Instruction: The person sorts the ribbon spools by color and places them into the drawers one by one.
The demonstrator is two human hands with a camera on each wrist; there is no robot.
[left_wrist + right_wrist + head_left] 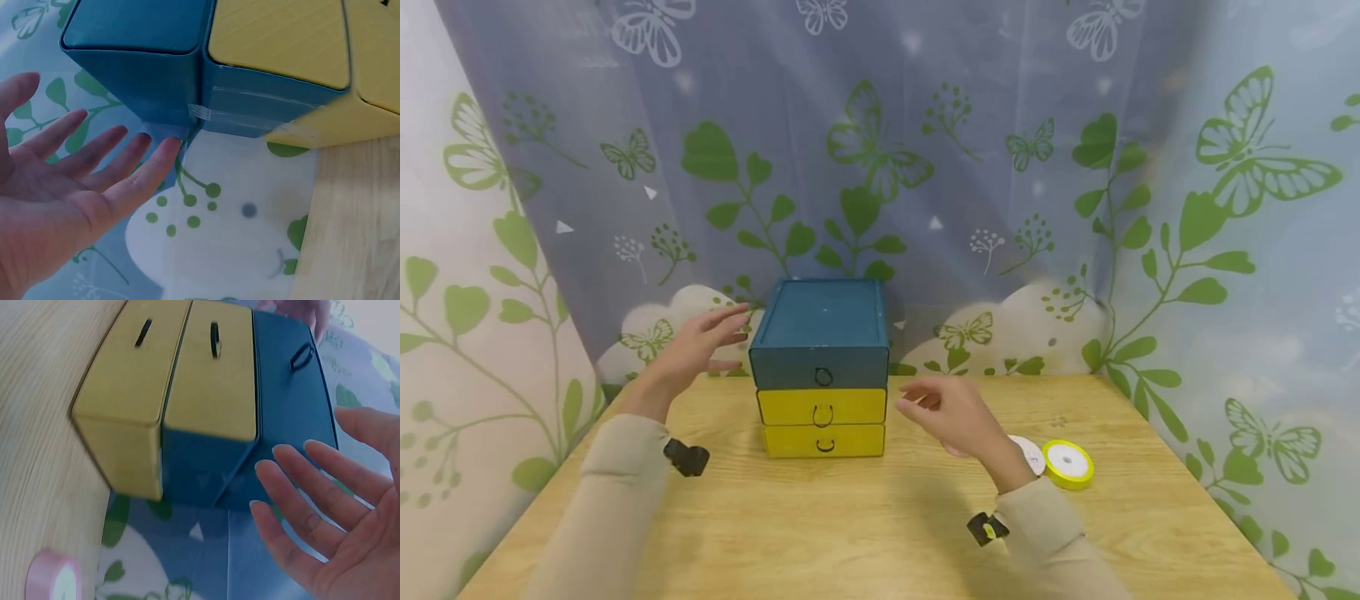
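Observation:
A stack of three small drawer boxes stands at the back middle of the table: a blue top drawer over a yellow middle drawer and a yellow bottom drawer. Each front has a black loop handle, and all three are closed. My left hand is raised beside the stack's left side, fingers spread and holding nothing. On the other side, my right hand hovers by the yellow fronts; the right wrist view shows its fingers extended and its palm bare.
To the right lie a yellow-edged ribbon roll and a pink-edged roll, the latter partly hidden by my right wrist in the head view. A patterned curtain hangs right behind the wooden table and along both sides.

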